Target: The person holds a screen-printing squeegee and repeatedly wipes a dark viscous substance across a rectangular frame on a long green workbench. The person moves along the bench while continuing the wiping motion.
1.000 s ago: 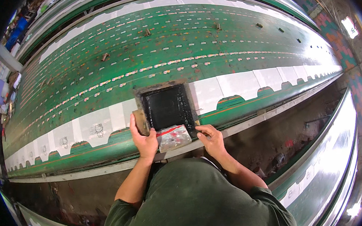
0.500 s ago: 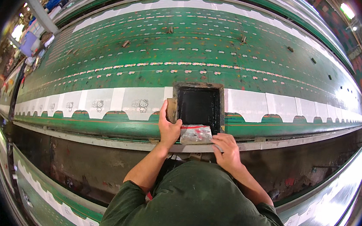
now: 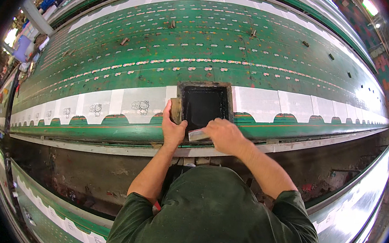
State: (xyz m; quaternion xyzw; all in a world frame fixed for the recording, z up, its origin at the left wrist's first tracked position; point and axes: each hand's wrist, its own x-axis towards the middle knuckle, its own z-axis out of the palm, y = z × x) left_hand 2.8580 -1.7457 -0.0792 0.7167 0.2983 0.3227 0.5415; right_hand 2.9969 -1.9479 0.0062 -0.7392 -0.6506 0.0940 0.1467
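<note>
A dark, wooden-framed printing screen (image 3: pixel 203 105) lies on a long green table (image 3: pixel 218 45), over a strip of white cloth (image 3: pixel 269 103). My left hand (image 3: pixel 173 126) grips the frame's left edge near its front corner. My right hand (image 3: pixel 223 135) is closed on a flat pale squeegee (image 3: pixel 197 135) resting at the screen's near edge. White panels to the left carry small printed cartoon figures (image 3: pixel 140 106).
The white cloth strip runs the table's whole length, left and right. Small wooden blocks (image 3: pixel 124 41) lie farther back on the green surface. A dirty dark aisle floor (image 3: pixel 85 172) lies below the table edge. Another green table (image 3: pixel 46 210) sits at lower left.
The view has swung so the table runs level. My right hand has closed over the squeegee at the screen's near edge. My left hand stays on the frame's left side.
</note>
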